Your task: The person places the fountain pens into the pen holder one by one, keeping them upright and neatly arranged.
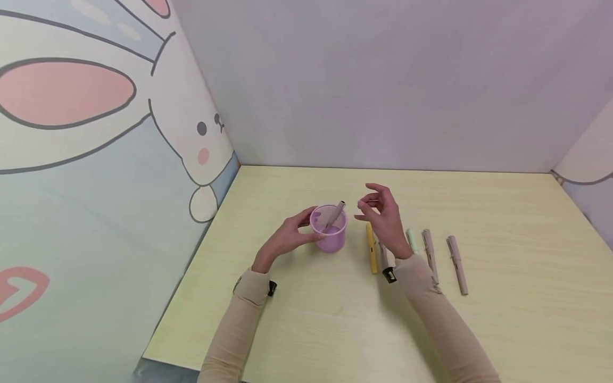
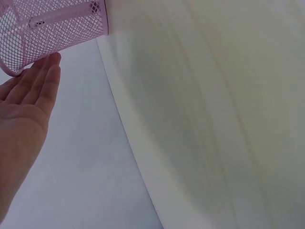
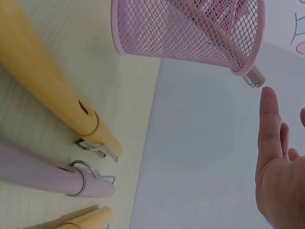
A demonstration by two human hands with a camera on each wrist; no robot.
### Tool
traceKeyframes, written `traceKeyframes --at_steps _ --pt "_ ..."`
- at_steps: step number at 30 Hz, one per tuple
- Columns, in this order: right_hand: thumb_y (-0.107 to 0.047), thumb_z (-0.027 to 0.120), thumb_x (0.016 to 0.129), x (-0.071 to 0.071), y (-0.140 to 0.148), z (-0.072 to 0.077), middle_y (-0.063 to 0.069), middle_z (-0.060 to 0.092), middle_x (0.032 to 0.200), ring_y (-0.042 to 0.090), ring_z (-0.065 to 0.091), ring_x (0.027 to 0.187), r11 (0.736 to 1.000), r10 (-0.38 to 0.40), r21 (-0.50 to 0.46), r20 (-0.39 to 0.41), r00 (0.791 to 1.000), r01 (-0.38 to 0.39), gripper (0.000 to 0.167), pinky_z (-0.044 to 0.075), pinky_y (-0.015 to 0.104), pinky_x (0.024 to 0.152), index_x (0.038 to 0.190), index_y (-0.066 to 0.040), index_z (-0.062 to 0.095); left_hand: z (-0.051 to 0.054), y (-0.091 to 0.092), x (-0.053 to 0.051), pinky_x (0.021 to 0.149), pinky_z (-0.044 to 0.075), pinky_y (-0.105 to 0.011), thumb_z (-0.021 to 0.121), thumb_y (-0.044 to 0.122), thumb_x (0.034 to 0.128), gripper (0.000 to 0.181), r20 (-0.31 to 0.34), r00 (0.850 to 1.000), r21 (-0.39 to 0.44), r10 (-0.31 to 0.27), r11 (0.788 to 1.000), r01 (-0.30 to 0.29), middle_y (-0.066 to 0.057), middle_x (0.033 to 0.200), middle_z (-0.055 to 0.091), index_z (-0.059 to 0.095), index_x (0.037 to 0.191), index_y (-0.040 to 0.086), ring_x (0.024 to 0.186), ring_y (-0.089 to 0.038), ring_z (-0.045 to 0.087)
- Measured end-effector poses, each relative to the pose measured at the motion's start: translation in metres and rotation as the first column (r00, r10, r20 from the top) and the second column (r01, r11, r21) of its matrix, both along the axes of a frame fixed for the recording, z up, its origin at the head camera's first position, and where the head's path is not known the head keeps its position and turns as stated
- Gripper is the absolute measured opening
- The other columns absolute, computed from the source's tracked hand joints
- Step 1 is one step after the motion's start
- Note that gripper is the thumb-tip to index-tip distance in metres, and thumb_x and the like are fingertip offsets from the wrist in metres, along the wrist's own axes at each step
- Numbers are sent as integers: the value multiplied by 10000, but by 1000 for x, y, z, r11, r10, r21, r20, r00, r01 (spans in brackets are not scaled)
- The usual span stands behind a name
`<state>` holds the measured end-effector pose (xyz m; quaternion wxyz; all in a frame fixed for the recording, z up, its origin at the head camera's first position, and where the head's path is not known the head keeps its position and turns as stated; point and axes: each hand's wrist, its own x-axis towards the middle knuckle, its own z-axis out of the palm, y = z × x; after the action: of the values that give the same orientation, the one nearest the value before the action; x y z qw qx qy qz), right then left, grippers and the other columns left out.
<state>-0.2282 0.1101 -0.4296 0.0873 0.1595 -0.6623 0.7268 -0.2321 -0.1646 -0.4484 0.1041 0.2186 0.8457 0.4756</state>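
A pink mesh cup (image 1: pixel 331 242) (image 2: pixel 57 28) (image 3: pixel 186 47) stands upright on the table, one pen (image 1: pixel 334 215) (image 3: pixel 257 77) leaning inside with its end above the rim. My left hand (image 1: pixel 289 234) (image 2: pixel 26 109) holds the cup from its left, thumb along the near side, fingers at the far side. Just right of the cup, my right hand (image 1: pixel 383 215) (image 3: pixel 281 176) is raised with loosely bent fingers and holds nothing; it does not touch the pen. Below it lie a yellow pen (image 1: pixel 371 250) (image 3: pixel 43 81) and a lilac pen (image 1: pixel 384 256) (image 3: pixel 43 172).
Right of the right forearm lie a pale green pen (image 1: pixel 412 240) and two mauve pens (image 1: pixel 430 252) (image 1: pixel 458 266). Another yellow pen (image 3: pixel 90 220) shows in the right wrist view. The pale wooden table (image 1: pixel 306 330) meets a plain back wall and a rabbit-patterned left wall.
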Motion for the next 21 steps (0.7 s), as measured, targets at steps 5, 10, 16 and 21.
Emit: traceKeyframes --at_steps 5,10,16,21 --pt "72 592 1010 2 9 1 161 550 1085 170 605 947 1000 -23 0 5 1000 23 483 632 366 755 1457 57 409 -1 0 0 1137 421 -455 775 366 917 818 -2 1000 -1 -3 1000 3 -76 1539 506 397 1602 130 1363 -292 516" --pt "67 596 1009 4 19 1 147 552 1070 181 606 940 999 -49 5 7 999 49 473 633 358 748 1444 73 410 -2 0 0 1137 422 -454 778 372 915 825 -1 1000 -8 -4 1000 4 -77 1542 502 393 1603 129 1365 -292 515" --pt "51 602 1010 4 31 -3 138 558 1052 206 609 944 997 -73 11 18 997 72 438 631 335 742 1420 31 445 -2 0 -1 1140 417 -465 779 383 918 830 -2 1000 -6 -5 1000 5 -77 1549 495 389 1606 131 1370 -295 510" --pt "22 622 1011 6 41 -6 125 559 1053 191 613 940 997 -72 -3 29 997 72 422 630 335 747 1403 -26 473 -3 -1 -2 1136 421 -485 778 376 921 828 -12 1000 -3 -10 1000 10 -83 1547 496 387 1606 125 1366 -301 514"
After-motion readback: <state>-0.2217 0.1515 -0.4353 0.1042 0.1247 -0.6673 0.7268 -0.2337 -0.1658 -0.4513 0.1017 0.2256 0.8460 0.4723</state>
